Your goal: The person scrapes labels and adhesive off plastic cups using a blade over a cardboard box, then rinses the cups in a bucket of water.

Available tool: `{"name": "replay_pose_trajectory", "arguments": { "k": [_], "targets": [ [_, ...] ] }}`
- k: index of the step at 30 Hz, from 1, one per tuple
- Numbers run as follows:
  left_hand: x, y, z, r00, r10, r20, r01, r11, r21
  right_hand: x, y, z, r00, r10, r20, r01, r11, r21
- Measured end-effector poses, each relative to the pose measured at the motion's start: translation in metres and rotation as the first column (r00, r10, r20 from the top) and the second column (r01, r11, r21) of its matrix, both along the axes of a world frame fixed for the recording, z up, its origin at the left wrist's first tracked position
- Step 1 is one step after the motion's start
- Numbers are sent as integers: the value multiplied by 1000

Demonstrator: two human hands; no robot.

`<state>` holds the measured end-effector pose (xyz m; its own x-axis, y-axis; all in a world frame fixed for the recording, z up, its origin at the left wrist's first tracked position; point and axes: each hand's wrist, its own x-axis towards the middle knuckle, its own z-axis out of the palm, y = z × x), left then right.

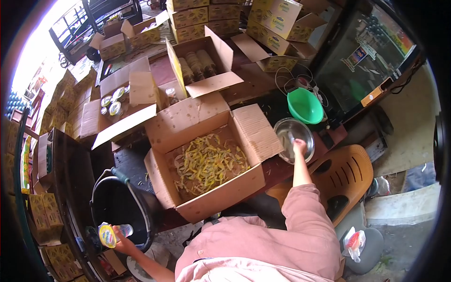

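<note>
Over the black bucket (152, 207) at lower left, my left hand (123, 243) is closed around a plastic cup with a yellow printed lid (107, 236). A clear cup end (126, 230) shows beside that lid; whether it is a second cup is unclear. My right hand (299, 145) is over the metal bowl (283, 128), its fingers closed on something pale and thin that I cannot make out. Between my hands stands an open cardboard box (225, 193) with yellow-green strips (211, 160) scattered over its bottom.
Right of the box, a green bowl (305, 105) sits behind the metal one. An open carton (124, 127) holds lidded cups; another carton (221, 82) holds stacked cups. An orange plastic chair (352, 178) is by my right arm. Stacked yellow cartons (190, 19) stand at the back.
</note>
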<state>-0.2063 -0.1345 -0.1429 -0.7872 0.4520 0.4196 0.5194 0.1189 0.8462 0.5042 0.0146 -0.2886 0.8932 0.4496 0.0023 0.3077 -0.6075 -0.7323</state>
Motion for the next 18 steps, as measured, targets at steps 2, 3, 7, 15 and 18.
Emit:
{"name": "replay_pose_trajectory", "arguments": {
  "k": [2, 3, 7, 15, 18],
  "targets": [
    [-1, -3, 1, 1000, 11, 8, -11, 997, -74, 49, 9, -75, 964, -26, -265, 24, 1000, -12],
    [-3, -3, 0, 996, 59, -64, -64, 993, -95, 45, 7, -70, 968, -4, -252, -18, 996, -84],
    [3, 1, 5, 978, 117, -174, -124, 992, -34, 34, 6, -55, 951, 52, -304, -126, 965, -229],
    [25, 7, 20, 984, 84, -154, -105, 986, -130, 31, -2, -32, 949, 314, -4, -291, 874, -389],
    [15, 3, 13, 984, 94, -153, -110, 989, -102, 21, -8, -12, 885, 462, 60, -393, 811, -433]
  ]
}}
